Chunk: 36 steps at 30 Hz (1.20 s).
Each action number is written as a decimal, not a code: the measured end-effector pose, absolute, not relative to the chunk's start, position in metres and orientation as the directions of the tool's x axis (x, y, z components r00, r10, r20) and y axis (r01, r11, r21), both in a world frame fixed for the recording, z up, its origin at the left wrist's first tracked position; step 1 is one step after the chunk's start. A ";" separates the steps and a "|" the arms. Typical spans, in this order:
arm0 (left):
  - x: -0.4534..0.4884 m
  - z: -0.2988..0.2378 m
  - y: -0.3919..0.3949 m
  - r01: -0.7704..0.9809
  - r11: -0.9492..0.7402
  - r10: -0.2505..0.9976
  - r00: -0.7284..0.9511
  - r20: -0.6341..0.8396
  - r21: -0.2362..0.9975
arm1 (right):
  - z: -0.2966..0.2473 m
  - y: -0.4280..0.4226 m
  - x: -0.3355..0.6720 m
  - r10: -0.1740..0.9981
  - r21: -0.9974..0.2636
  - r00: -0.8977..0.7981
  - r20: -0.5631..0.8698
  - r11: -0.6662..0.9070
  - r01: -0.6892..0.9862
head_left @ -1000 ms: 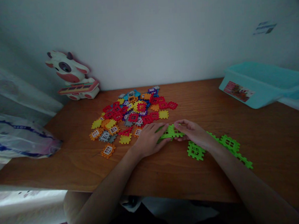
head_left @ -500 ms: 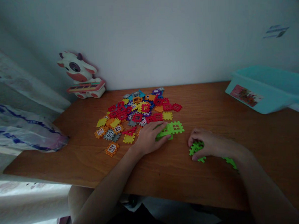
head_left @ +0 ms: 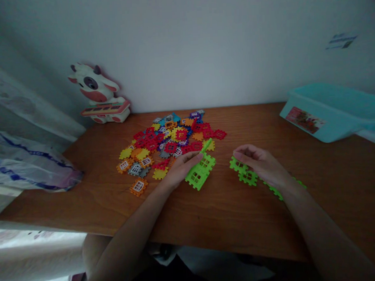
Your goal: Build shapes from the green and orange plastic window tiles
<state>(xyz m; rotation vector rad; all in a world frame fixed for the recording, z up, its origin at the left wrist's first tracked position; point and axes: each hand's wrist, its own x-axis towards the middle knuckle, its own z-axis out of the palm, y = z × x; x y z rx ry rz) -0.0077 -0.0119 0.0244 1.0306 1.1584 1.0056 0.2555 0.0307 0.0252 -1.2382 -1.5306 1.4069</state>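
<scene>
My left hand is closed on a joined set of green building tiles with window cutouts, held tilted, with one tile standing edge-up at its far side. In my right hand, thumb and fingers pinch a green window tile. Just below it lies another green tile on the table; I cannot tell whether the two touch. More green tiles lie partly hidden under my right wrist. Behind my left hand spreads a heap of red, yellow, orange, grey and blue tiles.
On the wooden table, a cow-shaped toy keyboard stands at the back left. A clear plastic bag lies at the left edge. At the right back sits a light blue bin. One orange tile lies apart, nearer me.
My left hand has lifted and tilted the joined green tiles, which lay flatter before. My right hand has risen slightly with a green tile, uncovering another below.
</scene>
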 end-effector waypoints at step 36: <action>0.022 -0.004 -0.027 -0.258 0.394 0.875 0.399 -0.274 0.882 | 0.017 0.008 0.214 0.979 -0.976 -0.202 -0.026 -0.068 -0.207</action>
